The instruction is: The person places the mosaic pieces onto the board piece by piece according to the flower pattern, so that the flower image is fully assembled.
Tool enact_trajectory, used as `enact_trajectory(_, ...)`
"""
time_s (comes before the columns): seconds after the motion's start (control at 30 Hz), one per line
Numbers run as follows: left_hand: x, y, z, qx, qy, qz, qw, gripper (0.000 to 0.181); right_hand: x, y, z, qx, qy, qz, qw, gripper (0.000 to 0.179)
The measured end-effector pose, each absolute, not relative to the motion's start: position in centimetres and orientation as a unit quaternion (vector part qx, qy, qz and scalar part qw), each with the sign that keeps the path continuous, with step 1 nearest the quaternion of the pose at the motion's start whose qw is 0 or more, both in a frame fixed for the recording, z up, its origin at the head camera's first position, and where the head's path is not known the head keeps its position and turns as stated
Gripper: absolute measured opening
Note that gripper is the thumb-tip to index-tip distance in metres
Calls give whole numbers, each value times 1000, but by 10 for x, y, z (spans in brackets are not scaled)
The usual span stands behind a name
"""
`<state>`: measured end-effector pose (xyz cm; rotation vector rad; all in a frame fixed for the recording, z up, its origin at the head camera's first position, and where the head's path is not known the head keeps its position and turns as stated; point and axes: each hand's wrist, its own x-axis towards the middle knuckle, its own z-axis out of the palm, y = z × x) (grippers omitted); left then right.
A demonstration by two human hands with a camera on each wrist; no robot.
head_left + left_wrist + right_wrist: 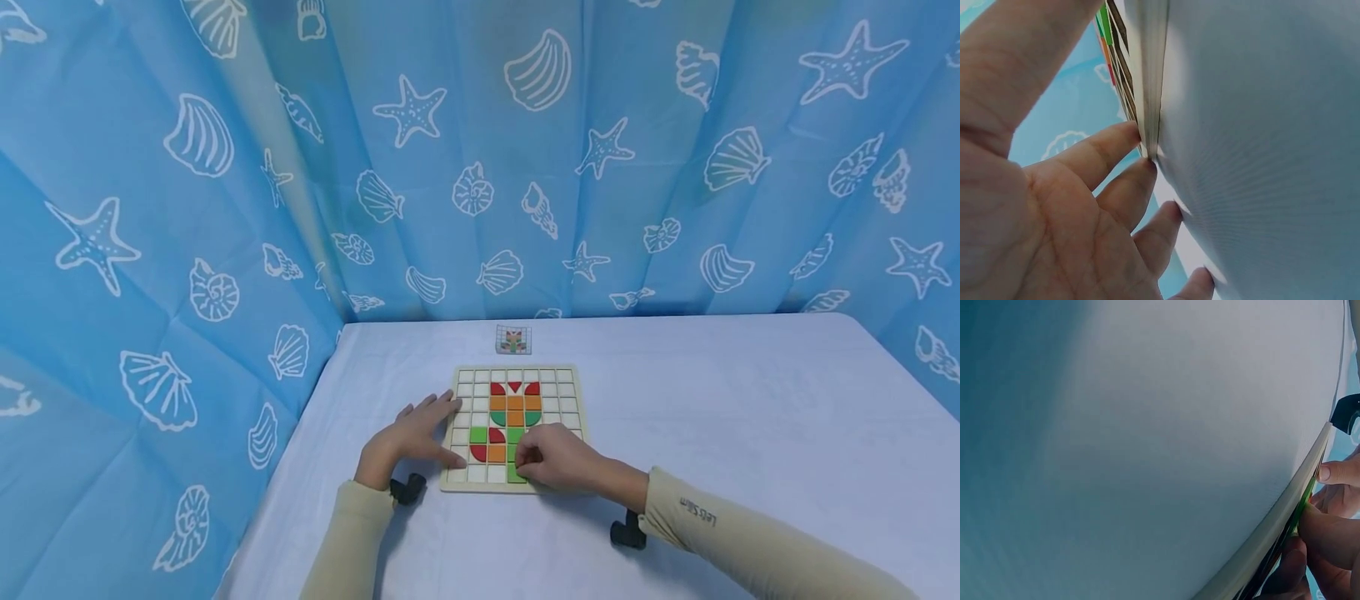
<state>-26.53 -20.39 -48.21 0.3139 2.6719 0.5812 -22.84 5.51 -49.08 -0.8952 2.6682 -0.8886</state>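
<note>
A wooden grid board [451, 479] lies on the table, partly filled with coloured tiles in a flower-like pattern. My left hand [416, 433] spreads along its left side, the thumb over the lower left corner. In the left wrist view, the index and middle fingertips touch the board's edge [1154, 81]. Over the lower middle, my right hand [558, 458] has curled fingers and pinches a green square tile [515, 475] at the foot of a green column. The right hand hides the board's lower right cells. A red quarter-round tile [497, 435] and an orange square tile [497, 453] sit left of the column.
Behind the board lies a small pattern card [513, 340] showing a similar flower. A white cloth covers the table [712, 400]. Blue curtains [480, 125] with white shells and starfish stand behind and at the sides. Both wrists carry a black camera [628, 531].
</note>
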Motion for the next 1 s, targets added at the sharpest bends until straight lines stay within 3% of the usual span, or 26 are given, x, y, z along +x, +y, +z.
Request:
enact_trajectory(0.27, -268, -200, -481, 135, 953, 198, 185, 97, -226, 55, -486, -293, 901, -302, 105, 9)
enact_trajectory(0.53, -258, -188, -464, 226, 924, 232, 203, 64, -225, 57, -486, -316, 902, -281, 91, 8)
enact_trajectory(0.73, -253, -176, -465, 247, 918, 190, 245, 69, -226, 56, -485, -318, 903, -272, 93, 6)
enact_trajectory(1.0, -248, -175, -465, 233, 922, 180, 252, 66, -227, 55, -486, -317, 900, -280, 102, 4)
